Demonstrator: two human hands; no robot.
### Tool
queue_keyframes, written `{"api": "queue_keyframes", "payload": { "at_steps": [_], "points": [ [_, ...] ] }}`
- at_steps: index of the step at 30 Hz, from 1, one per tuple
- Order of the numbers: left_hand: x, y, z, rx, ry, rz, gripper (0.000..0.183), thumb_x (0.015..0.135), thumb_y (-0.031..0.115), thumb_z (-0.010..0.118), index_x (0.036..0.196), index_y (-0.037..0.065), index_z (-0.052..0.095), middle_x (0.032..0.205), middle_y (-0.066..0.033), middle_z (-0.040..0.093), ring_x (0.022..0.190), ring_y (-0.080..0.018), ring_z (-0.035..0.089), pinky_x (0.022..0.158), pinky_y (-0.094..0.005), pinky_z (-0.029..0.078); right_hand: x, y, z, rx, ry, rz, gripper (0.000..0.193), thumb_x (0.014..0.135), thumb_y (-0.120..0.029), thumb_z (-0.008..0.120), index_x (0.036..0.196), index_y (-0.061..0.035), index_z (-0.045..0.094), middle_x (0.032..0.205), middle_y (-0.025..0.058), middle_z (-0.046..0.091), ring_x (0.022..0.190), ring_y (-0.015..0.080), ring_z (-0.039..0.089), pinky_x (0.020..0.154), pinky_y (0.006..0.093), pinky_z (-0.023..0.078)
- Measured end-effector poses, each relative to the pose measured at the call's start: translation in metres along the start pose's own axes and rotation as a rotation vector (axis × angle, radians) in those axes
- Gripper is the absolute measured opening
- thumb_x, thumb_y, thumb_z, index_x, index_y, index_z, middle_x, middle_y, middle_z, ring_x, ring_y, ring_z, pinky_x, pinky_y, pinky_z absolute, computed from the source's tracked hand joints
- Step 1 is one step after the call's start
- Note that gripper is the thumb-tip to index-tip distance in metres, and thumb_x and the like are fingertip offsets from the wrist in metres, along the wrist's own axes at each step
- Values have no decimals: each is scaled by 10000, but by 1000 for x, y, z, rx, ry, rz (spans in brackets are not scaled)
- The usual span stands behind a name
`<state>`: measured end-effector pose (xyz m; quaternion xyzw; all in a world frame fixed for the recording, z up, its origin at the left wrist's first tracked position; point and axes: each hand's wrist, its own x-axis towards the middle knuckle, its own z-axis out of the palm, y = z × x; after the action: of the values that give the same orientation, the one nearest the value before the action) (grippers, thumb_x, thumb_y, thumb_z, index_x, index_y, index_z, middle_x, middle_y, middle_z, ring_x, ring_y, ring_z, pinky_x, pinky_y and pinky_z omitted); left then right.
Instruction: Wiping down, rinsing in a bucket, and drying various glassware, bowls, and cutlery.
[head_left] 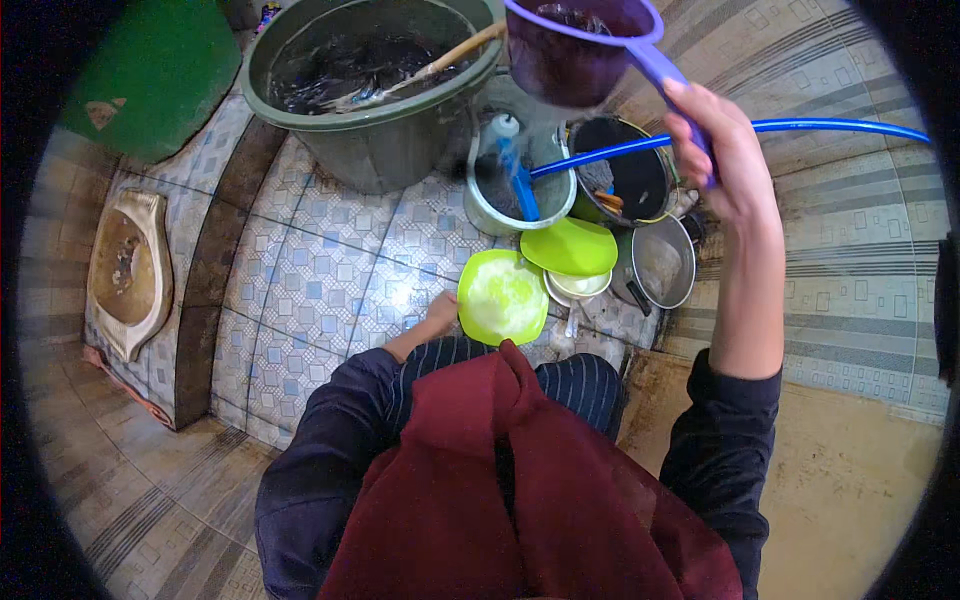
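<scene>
High at the upper right, my right hand (728,150) is closed round the handle of a purple water dipper (570,72). Dark liquid shows inside the dipper, and its cup hangs above the buckets. Low in front of my knees, my left hand (436,314) grips the left edge of a lime green plate (502,300). White suds or water cover the plate's face. Just right of it, another green plate (570,246) rests tilted on white bowls (580,285). The fingers of my left hand are partly hidden by the plate's rim.
A large green tub (370,160) of water holds a wooden-handled tool. Beside it stand a pale bucket (492,218) with a blue object inside and a black bucket (640,165). A blue hose (800,124) crosses above them. A metal pot (662,262) lies tilted; a squat toilet (130,270) is left.
</scene>
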<state>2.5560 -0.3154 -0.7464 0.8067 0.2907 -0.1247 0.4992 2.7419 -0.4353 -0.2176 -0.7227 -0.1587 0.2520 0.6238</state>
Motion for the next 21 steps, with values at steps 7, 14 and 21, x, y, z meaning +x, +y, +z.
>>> {"api": "queue_keyframes", "payload": {
  "at_steps": [7,14,21],
  "points": [
    [38,21,-56,232,142,12,132,756,198,486,798,73,476,799,-166,585,743,-345,571,660,-415,443,-65,59,-8,-113,77,173,146,778,-163,556,740,-57,463,524,-19,462,311,20,318,288,157,224],
    [35,24,-34,-73,36,-158,169,706,126,554,840,45,491,781,-133,583,702,-257,584,655,-346,466,-101,129,4,-330,95,462,147,773,-154,565,743,-12,543,546,9,535,350,52,407,325,205,312],
    [33,22,-1,-222,67,-173,274,633,34,587,895,-14,522,834,-104,590,706,-184,580,628,-303,471,-114,176,22,-753,70,554,208,727,-175,580,730,33,569,545,89,581,439,177,550,476,301,441]
  ]
}}
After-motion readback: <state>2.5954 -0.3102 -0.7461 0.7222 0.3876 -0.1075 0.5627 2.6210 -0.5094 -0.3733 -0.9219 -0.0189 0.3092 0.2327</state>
